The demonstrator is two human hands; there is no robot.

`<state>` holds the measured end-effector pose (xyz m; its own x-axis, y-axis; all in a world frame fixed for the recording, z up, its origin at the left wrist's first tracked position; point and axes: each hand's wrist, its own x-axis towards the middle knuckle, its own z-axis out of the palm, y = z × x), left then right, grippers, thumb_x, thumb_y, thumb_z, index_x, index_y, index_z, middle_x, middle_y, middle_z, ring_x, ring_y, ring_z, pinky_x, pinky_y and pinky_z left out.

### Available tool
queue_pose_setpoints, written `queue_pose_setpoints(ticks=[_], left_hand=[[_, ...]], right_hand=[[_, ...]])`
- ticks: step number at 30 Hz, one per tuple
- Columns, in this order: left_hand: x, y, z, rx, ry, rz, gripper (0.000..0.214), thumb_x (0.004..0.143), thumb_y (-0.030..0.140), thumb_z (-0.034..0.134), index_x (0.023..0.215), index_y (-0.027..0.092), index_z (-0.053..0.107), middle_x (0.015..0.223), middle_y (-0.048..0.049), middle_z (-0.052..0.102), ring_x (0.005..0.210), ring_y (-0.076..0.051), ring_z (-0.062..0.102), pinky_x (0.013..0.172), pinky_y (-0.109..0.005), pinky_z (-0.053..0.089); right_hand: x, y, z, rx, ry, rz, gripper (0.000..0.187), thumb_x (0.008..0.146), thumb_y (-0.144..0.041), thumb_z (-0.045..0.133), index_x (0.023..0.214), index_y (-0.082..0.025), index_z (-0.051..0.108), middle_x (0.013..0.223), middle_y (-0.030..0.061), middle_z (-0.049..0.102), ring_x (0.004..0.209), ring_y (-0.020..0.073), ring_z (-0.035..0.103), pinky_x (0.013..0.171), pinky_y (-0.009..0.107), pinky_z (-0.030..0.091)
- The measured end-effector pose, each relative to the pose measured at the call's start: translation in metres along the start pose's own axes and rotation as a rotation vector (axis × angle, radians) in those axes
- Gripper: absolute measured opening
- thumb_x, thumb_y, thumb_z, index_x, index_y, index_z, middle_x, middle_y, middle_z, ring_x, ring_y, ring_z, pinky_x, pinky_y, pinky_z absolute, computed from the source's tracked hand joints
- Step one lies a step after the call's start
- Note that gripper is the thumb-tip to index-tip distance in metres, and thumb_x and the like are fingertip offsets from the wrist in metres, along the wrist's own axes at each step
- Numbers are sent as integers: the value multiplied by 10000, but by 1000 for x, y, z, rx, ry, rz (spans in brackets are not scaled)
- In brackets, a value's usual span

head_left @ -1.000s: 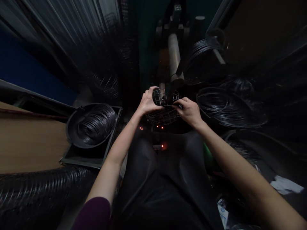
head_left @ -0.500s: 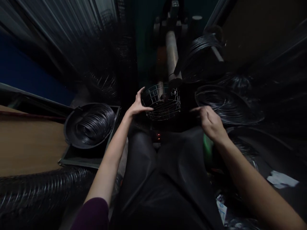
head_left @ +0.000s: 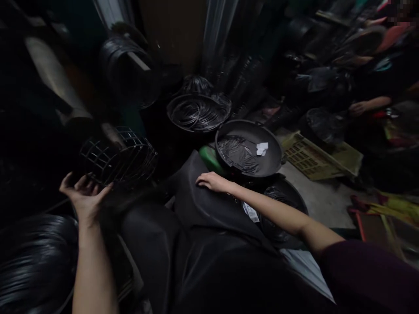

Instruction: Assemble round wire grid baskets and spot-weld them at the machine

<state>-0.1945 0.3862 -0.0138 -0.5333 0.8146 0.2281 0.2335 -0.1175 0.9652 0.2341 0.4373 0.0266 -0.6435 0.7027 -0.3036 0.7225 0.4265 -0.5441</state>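
My left hand [head_left: 87, 196] is at the left, palm up, with its fingers spread just below a round wire basket [head_left: 121, 159]. The thumb and fingertips come close to the basket's lower edge; whether they touch it I cannot tell. The basket sits at the end of a machine's metal arm [head_left: 54, 78]. My right hand [head_left: 214, 181] hangs loosely over my dark apron [head_left: 209, 205] at the knee, fingers slightly bent, with nothing visible in it. Beyond that hand is a wide black pan [head_left: 268, 163] with short wire pieces [head_left: 237, 152] and a crumpled white scrap [head_left: 262, 148].
Behind the pan, another pan holds coiled wire [head_left: 199, 113]. More wire coils [head_left: 36, 257] are at the lower left. A yellow plastic crate [head_left: 307, 159] is on the floor to the right. Another person's hand [head_left: 358, 108] shows at the far right.
My view has swung right, so the basket and machine now appear further left. My right hand has come down over my knee. The left stays by the basket, now palm up below it.
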Motion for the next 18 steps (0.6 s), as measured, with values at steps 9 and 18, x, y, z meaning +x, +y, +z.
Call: queue_pose_setpoints(ticks=[9,18], left_hand=[[-56,69,7,345,-69,294,893,509,502,909,1247,264,466,1240,-77,581,1186,-298,604,1063,-523,511],[-60,101,32,782,-294,324,694,621,305,861,1261,264,596,1370,-111,478,1273,-318,508,1072,-467,468]], right_hand=[[30,-86,-41,588,217,-276,390,817,-488,678,1009,-154,742,911,48,712,796,157,628,769,280,490],[90,-145,-38,58,37,-336,261,907,-358,613,1006,-178,775,915,60,757,753,175,680,659,262,477]])
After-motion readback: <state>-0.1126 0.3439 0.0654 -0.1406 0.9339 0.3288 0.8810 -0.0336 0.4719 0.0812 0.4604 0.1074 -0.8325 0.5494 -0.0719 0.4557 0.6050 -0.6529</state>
